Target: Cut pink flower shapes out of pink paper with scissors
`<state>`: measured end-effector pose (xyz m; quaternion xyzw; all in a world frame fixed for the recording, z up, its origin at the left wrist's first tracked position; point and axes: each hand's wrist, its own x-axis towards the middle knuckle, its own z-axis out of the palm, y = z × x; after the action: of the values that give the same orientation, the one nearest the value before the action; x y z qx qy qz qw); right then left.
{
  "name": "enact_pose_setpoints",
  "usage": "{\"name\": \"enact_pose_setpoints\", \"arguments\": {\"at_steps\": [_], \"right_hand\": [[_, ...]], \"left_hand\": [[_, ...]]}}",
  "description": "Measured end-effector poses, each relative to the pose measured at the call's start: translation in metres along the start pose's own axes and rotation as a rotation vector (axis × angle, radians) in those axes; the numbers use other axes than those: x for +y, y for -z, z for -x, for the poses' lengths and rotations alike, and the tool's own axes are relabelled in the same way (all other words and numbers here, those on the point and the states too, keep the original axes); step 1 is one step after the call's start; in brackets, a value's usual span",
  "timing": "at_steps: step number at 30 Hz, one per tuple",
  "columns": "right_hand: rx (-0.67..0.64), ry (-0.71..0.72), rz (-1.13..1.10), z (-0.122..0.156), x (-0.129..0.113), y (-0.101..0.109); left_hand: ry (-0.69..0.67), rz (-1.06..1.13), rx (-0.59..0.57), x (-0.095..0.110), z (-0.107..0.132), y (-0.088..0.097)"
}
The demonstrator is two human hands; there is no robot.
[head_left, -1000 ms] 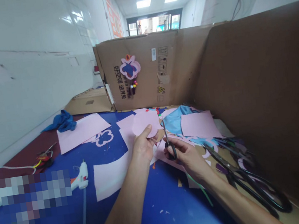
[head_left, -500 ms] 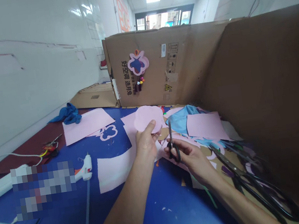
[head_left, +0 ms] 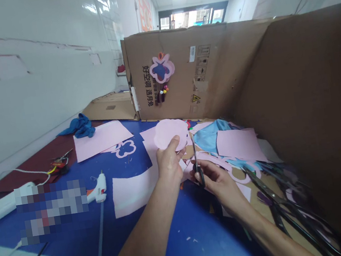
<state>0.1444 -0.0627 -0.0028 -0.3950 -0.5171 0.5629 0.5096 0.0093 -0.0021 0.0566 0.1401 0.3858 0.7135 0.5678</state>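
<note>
A pink paper cutout [head_left: 168,133] with a scalloped, flower-like edge is pinched in my left hand [head_left: 169,162], thumb on its face. My right hand [head_left: 214,177] grips small black-handled scissors [head_left: 196,162], its fingers in the loops and the blades pointing up. The blades stand just right of the cutout, apart from its edge as far as I can see. Beneath both hands lie pink paper sheets and scraps. To the left, a pink flower outline [head_left: 125,149] rests on the blue table [head_left: 185,228].
Large black shears [head_left: 284,203] lie at the right among paper scraps and light blue cloth [head_left: 211,134]. A glue gun [head_left: 100,187] and a white power strip [head_left: 0,212] are at left. Cardboard walls [head_left: 212,66] stand behind and right; a flower ornament [head_left: 161,69] hangs there.
The view has shifted slightly, so the surroundings appear a little farther right. Both hands keep their hold on the cutout and scissors, almost in the same place.
</note>
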Motion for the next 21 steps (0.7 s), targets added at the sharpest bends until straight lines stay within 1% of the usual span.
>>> {"name": "enact_pose_setpoints", "arguments": {"at_steps": [6,11,17,21], "right_hand": [[-0.004,0.000,0.050,0.0005,-0.0044,-0.0035],[-0.009,-0.003,0.060,0.0003,-0.0015,-0.0034],[-0.016,0.004,0.049,0.0007,0.0024,-0.0030],[-0.016,0.004,0.049,0.0010,0.0018,-0.0036]], "left_hand": [[0.009,0.025,0.004,-0.0003,0.0016,-0.0010],[0.008,0.035,-0.005,-0.0008,0.0028,-0.0011],[0.013,0.038,0.024,-0.0006,0.0041,-0.0025],[-0.006,0.049,0.021,-0.0025,0.0035,-0.0029]]}}
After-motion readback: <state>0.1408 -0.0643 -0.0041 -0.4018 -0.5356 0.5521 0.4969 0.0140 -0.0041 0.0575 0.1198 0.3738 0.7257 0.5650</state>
